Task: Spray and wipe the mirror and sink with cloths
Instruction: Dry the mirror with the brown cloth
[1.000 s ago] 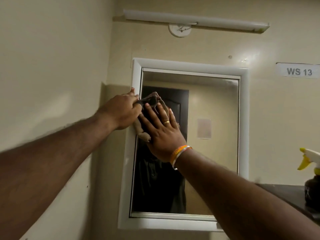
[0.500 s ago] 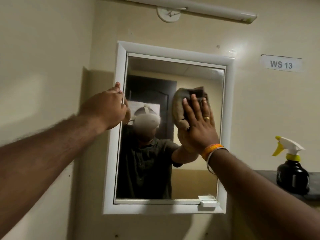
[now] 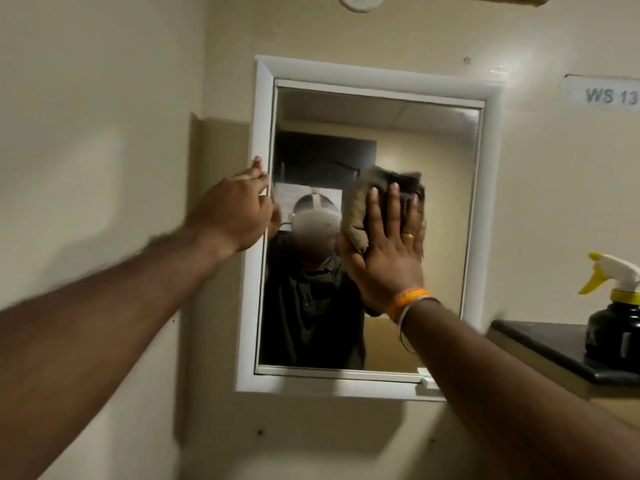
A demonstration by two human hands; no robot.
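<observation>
Right hand [image 3: 388, 258] flat — cloth [image 3: 356, 209] lengthwise upright on mirror [image 3: 446, 202].

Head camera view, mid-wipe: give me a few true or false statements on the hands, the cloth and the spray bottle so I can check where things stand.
1. The right hand presses a crumpled brown cloth flat against the glass of the white-framed wall mirror. True.
2. The left hand holds the spray bottle. False: it grips the mirror frame's left edge.
3. The black spray bottle with a white and yellow trigger head stands on the dark ledge right of the mirror. True.
4. The cloth covers the mirror's bottom right corner. False: it sits around mid-height on the glass.
5. An orange wristband is on the left wrist. False: it is on the right wrist.
</observation>
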